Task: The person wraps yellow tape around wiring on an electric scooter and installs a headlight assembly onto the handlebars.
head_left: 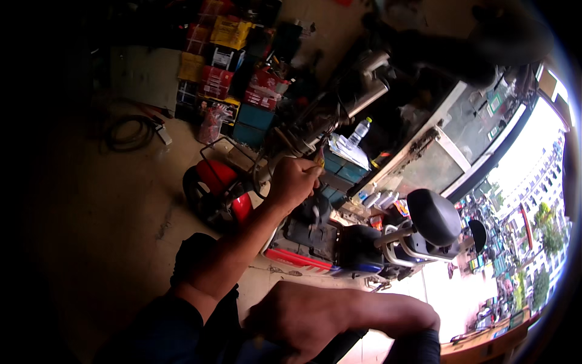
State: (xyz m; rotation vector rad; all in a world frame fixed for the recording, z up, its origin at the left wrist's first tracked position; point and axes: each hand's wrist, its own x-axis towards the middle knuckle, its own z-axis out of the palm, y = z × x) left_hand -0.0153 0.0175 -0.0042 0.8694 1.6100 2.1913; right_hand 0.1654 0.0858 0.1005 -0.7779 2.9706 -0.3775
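Note:
An electric scooter with red panels and a bare steering column stands in front of me. My left hand reaches to the front of it, below the column. Its fingers are closed in a pinch on a bunch of thin wires, some of them yellowish. Low in the view, close to my body, is my right hand, blurred and dark. Its fingers are bent down out of sight, so whether it holds anything does not show. The scooter's red front fender lies left of my left wrist.
Stacked boxes rise at the back left, with a coiled black cable on the floor nearby. Behind the scooter, a water bottle and papers sit on blue-green boxes. A glass door frame stands right, the bright street beyond.

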